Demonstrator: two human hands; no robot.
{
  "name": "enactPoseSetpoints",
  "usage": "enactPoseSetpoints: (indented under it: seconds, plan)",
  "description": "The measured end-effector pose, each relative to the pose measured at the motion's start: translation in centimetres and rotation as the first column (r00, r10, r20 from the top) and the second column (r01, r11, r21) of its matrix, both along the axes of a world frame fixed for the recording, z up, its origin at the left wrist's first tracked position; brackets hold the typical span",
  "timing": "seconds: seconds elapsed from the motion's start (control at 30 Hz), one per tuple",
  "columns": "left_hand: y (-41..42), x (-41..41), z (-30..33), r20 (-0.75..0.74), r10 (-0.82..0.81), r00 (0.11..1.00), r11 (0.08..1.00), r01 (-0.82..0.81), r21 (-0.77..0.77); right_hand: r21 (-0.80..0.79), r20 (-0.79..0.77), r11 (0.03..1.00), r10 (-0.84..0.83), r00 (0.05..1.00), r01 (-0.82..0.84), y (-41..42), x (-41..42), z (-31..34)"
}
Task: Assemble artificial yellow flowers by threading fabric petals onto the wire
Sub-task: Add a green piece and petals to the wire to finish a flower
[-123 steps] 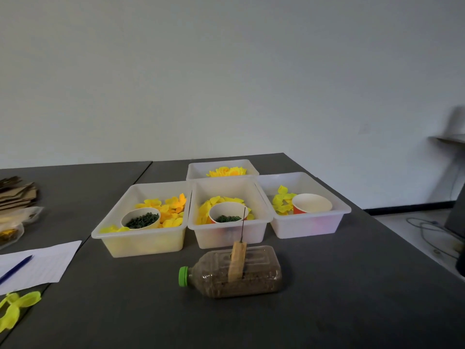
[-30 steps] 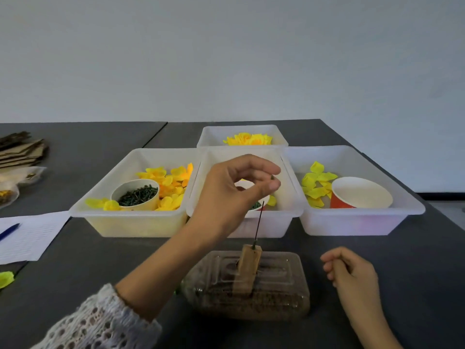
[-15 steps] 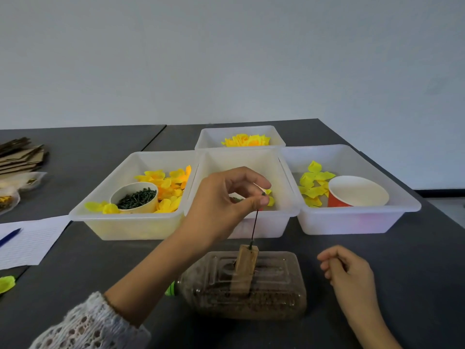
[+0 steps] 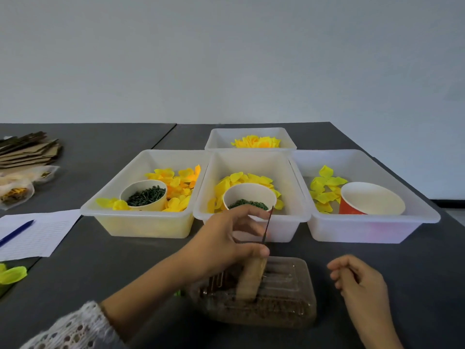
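Low centre of frame, my left hand [image 4: 226, 238] pinches the wire [image 4: 267, 226] standing in the wooden block [image 4: 251, 278], apparently threading something down it; blur hides what. My right hand [image 4: 357, 280] rests loosely curled, holding nothing. Next I need a petal [image 4: 241, 177] from the middle tray [image 4: 251, 222].

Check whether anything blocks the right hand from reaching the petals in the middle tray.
Nothing visible does. The right hand rests on the table right of the bottle; bare table and the middle tray's low front wall lie between it and the petals. The left hand and wire stand just left of that path.
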State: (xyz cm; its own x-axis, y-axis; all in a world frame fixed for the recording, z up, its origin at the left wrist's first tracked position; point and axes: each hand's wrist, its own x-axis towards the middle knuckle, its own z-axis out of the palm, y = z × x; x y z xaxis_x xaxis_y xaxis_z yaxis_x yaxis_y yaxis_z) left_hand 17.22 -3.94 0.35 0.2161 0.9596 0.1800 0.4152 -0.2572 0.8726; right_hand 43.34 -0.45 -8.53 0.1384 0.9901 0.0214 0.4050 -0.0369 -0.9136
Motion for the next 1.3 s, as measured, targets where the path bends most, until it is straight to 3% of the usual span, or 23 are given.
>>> enactPoseSetpoints:
  seconds: [0.13, 0.23, 0.3, 0.37, 0.43, 0.53, 0.6, 0.7, 0.77, 1.03, 1.2, 1.3]
  plan:
    - [1.3, -4.1, 3.4, 0.011, 0.042, 0.999, 0.997, -0.042, 0.064, -0.014, 0.004, 1.000, 0.022, 1.000, -0.022, 0.0, -0.1, 0.4]
    - [3.6, -8.5, 5.1, -0.005, 0.243, 0.970, 0.957, -0.239, 0.162, -0.015, 0.011, 1.000, 0.027, 1.000, -0.027, -0.1, -0.1, 0.7]
    - [5.5, -11.4, 5.0, -0.125, 0.443, 0.888, 0.880, -0.403, 0.252, -0.005, 0.020, 1.000, 0.025, 0.999, -0.025, -0.1, -0.2, 0.7]
    - [7.5, -13.9, 4.0, -0.329, 0.585, 0.742, 0.810, -0.510, 0.290, 0.007, 0.028, 1.000, 0.007, 1.000, -0.007, -0.1, -0.3, 0.7]
    - [9.2, -15.6, 2.5, -0.571, 0.507, 0.646, 0.844, -0.507, 0.175, 0.005, 0.028, 1.000, -0.009, 1.000, 0.009, 0.0, -0.4, 0.6]
    - [10.6, -15.9, -0.2, -0.843, 0.212, 0.494, 0.887, -0.459, -0.046, -0.002, 0.021, 1.000, -0.017, 1.000, 0.017, 0.1, -0.4, 0.6]
    - [11.3, -15.4, -1.3, -0.905, 0.158, 0.395, 0.889, -0.456, -0.044, 0.004, 0.017, 1.000, -0.026, 1.000, 0.026, 0.2, -0.4, 0.5]
    - [11.9, -15.1, -2.1, -0.927, 0.209, 0.311, 0.905, -0.422, 0.063, 0.001, 0.014, 0.999, -0.037, 0.999, 0.037, 0.3, -0.2, 0.3]
    - [11.7, -15.4, -2.1, -0.915, 0.256, 0.313, 0.908, -0.403, 0.116, -0.011, 0.019, 0.999, -0.034, 0.999, 0.034, 0.7, 0.0, 0.1]
    - [9.9, -17.3, 0.2, -0.733, 0.453, 0.507, 0.886, -0.347, 0.308, -0.052, 0.035, 0.998, -0.045, 0.998, 0.047, 1.0, -0.1, -0.4]
    - [8.8, -17.4, 0.3, -0.660, 0.435, 0.613, 0.893, -0.385, 0.232, -0.047, 0.025, 0.998, -0.036, 0.999, 0.037, 0.6, -0.2, 0.0]
    - [8.7, -17.3, 0.2, -0.563, 0.503, 0.656, 0.860, -0.447, 0.247, -0.043, 0.018, 0.998, -0.038, 0.999, 0.039, 0.5, -0.2, 0.3]
